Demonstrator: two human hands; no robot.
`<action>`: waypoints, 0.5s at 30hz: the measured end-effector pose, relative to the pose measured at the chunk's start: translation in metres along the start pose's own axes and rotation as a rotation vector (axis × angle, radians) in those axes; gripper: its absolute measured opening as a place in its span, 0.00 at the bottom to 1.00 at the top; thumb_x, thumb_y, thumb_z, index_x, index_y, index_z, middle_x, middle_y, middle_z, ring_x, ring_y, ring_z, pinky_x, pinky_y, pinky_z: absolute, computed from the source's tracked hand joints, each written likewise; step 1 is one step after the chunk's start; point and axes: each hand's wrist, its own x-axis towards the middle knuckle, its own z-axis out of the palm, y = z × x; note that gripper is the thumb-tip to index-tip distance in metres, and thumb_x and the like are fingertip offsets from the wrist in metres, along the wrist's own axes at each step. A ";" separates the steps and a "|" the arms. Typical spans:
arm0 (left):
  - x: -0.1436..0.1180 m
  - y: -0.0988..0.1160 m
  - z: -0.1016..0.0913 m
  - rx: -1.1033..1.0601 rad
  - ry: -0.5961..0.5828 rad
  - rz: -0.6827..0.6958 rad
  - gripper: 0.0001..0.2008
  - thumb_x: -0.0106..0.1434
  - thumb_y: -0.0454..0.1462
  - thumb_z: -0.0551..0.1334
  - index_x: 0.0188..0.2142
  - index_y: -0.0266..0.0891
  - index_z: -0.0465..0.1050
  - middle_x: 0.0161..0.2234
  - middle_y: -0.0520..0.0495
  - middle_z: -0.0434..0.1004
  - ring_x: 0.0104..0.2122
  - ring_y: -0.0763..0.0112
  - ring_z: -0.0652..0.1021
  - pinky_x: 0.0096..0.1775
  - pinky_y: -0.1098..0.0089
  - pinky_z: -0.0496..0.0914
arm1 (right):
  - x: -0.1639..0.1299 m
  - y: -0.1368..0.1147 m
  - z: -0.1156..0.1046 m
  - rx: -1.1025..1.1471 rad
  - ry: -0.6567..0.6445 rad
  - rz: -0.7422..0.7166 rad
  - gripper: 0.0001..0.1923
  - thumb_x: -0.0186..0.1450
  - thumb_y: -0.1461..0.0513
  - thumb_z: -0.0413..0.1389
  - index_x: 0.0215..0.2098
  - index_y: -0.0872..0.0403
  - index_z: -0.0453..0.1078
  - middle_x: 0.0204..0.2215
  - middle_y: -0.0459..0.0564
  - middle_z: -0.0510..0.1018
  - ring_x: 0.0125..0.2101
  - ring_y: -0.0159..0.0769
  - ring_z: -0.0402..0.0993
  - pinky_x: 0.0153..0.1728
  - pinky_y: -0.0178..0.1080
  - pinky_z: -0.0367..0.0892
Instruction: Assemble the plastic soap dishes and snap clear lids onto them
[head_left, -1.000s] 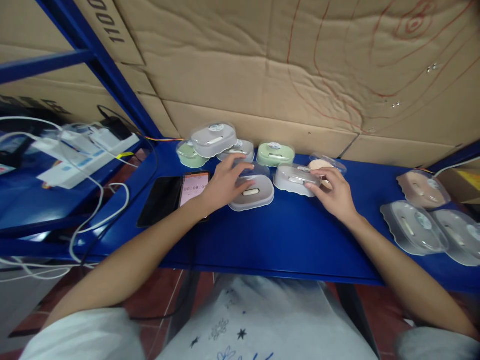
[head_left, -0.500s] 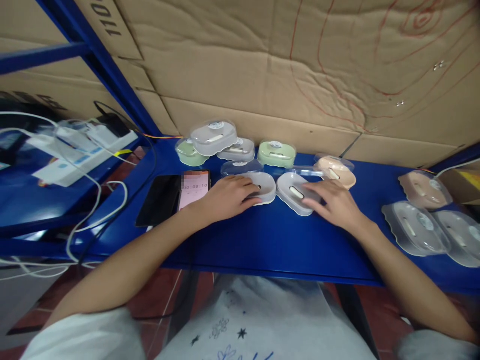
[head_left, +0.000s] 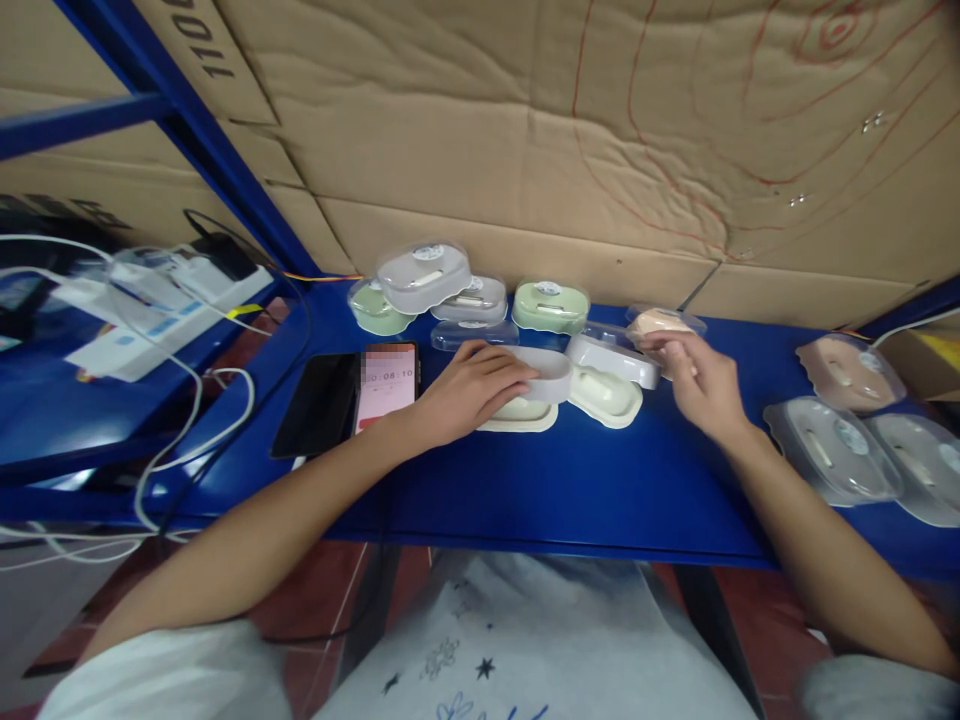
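Head view: phone point(head_left: 388, 384) timer "08:10"; carton point(head_left: 196, 40) digits "1100".

Blue counter point(head_left: 525, 480) bearing two phones point(head_left: 352, 395) at left, a row of lidded soap dishes point(head_left: 551, 305) along the cardboard back wall, two cream trays point(head_left: 604, 395) at centre, and three further lidded dishes point(head_left: 829, 450) at far right.

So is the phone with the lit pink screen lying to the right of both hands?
No, the lit phone lies on the blue shelf left of the left hand and the right hand.
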 end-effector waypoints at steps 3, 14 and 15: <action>0.000 0.000 0.001 0.073 -0.010 0.032 0.15 0.81 0.40 0.55 0.58 0.48 0.79 0.57 0.46 0.83 0.60 0.59 0.78 0.64 0.54 0.60 | 0.004 0.024 -0.005 -0.116 0.014 0.112 0.28 0.80 0.45 0.43 0.52 0.51 0.78 0.49 0.58 0.86 0.51 0.51 0.83 0.51 0.52 0.76; -0.001 0.003 -0.001 0.293 0.035 -0.064 0.13 0.78 0.37 0.58 0.56 0.43 0.77 0.53 0.39 0.80 0.54 0.51 0.80 0.55 0.53 0.70 | 0.006 0.073 0.007 -0.299 -0.219 0.103 0.26 0.77 0.47 0.49 0.63 0.53 0.74 0.59 0.61 0.82 0.58 0.59 0.79 0.57 0.60 0.72; -0.002 0.003 -0.001 0.294 0.026 -0.075 0.13 0.77 0.37 0.59 0.56 0.43 0.77 0.53 0.39 0.80 0.54 0.50 0.80 0.56 0.51 0.70 | 0.007 0.076 0.006 -0.298 -0.223 0.098 0.26 0.77 0.47 0.50 0.63 0.52 0.74 0.58 0.60 0.83 0.58 0.59 0.80 0.56 0.60 0.73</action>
